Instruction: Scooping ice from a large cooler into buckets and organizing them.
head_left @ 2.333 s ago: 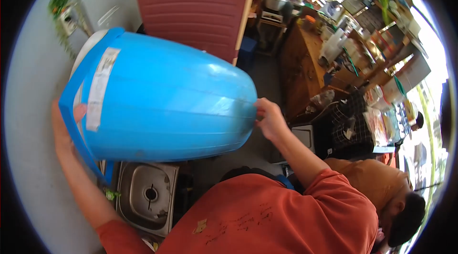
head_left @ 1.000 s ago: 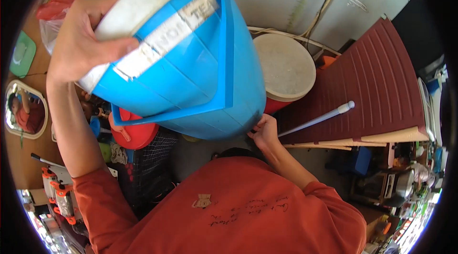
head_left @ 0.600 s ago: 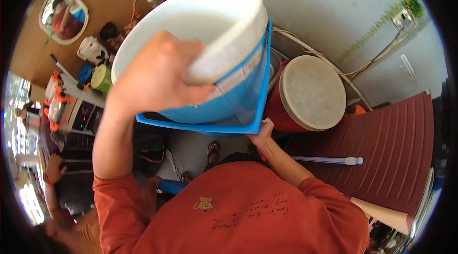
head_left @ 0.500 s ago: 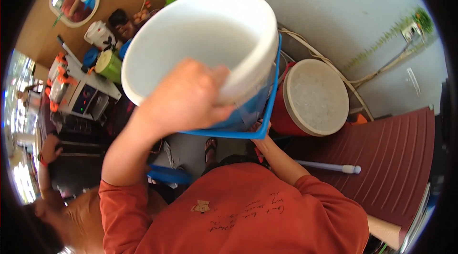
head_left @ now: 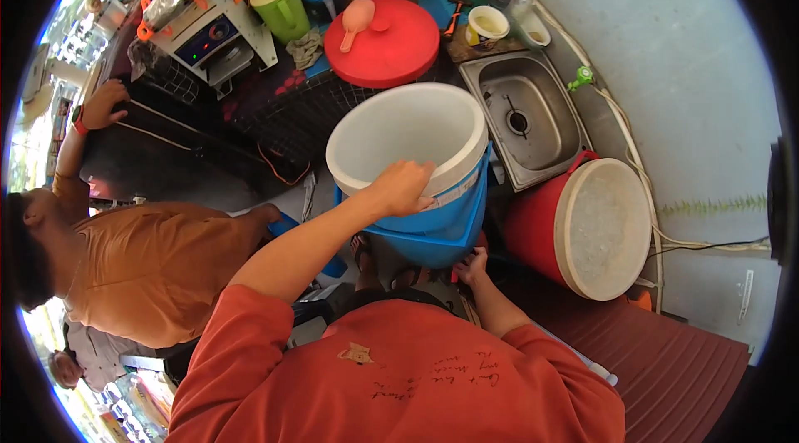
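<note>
A deep round bucket [head_left: 408,143] with a white inside and rim and a blue outer body is in front of me, its mouth facing up and tilted. A squarish blue edge runs around its lower part. My left hand [head_left: 405,187] grips the near white rim, fingers over the edge. Low on the right side, my right hand [head_left: 472,265] is curled against the bottom of the blue body, its fingertips partly hidden. To the right stands a red bucket [head_left: 530,222] with a pale rim, filled with what looks like ice [head_left: 606,226].
Behind the bucket a table holds a red lid [head_left: 383,47] with a pink scoop [head_left: 357,22], a green pitcher [head_left: 281,10] and a sealing machine [head_left: 208,39]. A steel sink [head_left: 533,110] is at right. A person in brown [head_left: 158,268] stands at left. A maroon ribbed panel [head_left: 641,372] lies lower right.
The blue and white bucket has moved lower and away from me, with both hands still on it. My view has shifted, so the sink and tabletop now show.
</note>
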